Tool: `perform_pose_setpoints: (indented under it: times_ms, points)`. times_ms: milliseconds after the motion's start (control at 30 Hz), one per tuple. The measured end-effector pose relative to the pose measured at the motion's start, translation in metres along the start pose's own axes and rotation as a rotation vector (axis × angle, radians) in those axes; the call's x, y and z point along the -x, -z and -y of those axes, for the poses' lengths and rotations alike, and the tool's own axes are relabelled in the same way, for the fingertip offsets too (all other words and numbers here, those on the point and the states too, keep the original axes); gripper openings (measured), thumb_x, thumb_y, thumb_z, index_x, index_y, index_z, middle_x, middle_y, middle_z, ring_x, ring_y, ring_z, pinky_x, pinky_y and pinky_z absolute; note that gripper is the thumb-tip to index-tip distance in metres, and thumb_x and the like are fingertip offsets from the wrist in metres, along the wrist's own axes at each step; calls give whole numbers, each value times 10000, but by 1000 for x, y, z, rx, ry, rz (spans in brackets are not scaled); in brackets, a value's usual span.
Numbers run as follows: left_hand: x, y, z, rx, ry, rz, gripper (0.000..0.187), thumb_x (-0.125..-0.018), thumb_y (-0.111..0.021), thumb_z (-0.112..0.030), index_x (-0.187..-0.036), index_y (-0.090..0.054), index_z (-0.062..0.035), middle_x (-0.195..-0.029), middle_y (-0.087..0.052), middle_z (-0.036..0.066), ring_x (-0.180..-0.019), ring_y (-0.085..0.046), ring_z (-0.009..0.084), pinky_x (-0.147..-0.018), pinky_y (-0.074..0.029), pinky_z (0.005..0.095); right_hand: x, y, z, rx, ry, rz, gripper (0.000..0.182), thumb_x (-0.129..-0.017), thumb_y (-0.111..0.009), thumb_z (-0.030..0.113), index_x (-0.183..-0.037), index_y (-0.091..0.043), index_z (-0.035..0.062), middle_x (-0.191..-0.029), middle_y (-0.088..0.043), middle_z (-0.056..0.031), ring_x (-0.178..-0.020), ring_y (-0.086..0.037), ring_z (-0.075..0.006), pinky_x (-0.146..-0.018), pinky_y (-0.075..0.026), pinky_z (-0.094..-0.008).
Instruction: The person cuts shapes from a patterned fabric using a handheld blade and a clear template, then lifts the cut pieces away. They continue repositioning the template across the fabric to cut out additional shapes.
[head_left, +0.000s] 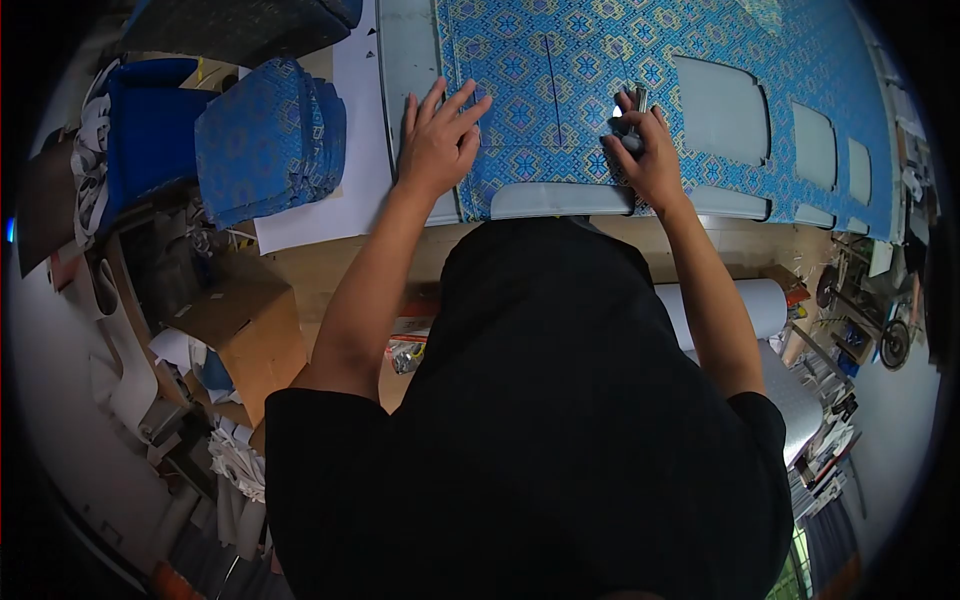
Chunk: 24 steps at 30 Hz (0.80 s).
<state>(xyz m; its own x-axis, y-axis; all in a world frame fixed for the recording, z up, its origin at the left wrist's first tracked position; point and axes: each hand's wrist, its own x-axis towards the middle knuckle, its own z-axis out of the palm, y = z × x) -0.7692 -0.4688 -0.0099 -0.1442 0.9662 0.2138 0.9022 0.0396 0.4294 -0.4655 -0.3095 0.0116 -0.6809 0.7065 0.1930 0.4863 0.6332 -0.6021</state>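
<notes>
Blue patterned fabric [515, 90] lies flat over the work table, with several rectangular openings cut in it that show grey beneath. My left hand [440, 137] rests spread on the fabric's left edge and the grey surface beside it, fingers apart. Further right, my right hand [645, 150] is closed around a small metallic tool [641, 100] over the fabric, near a large cut-out. A dark rounded part of the tool shows between the fingers. A dark straight line runs down the fabric between my hands.
At the left, a stack of blue patterned pieces [255, 140] lies on white paper [355, 150], near a blue chair-like object [150, 130]. Below the table are a cardboard box [255, 335] and a pale roll [735, 308]. Shelves with clutter line the right side.
</notes>
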Motion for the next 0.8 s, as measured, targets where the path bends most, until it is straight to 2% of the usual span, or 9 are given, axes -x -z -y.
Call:
perform_pose_setpoints:
  times_ms: [500, 800]
  points:
    - [-1, 0, 0, 20, 19, -4, 425, -971, -588, -217, -1384, -654, -290, -1551, -515, 1, -1496, -365, 340, -1240, -165, 624, 1, -3, -3, 17, 33, -45, 312, -904, -766, 181, -1124, -573, 73, -1370, -657, -123, -1197, -607, -410, -1225, -286, -545]
    - [0, -1, 1, -8, -11, -8, 431, -972, -587, -207, -1390, -652, -292, -1552, -512, 7, -1493, -365, 350, -1230, -174, 643, 2, -2, -5, 5, -16, 5, 307, -909, -761, 175, -1128, -571, 74, -1347, -663, -123, -1193, -607, -413, -1230, -287, -542]
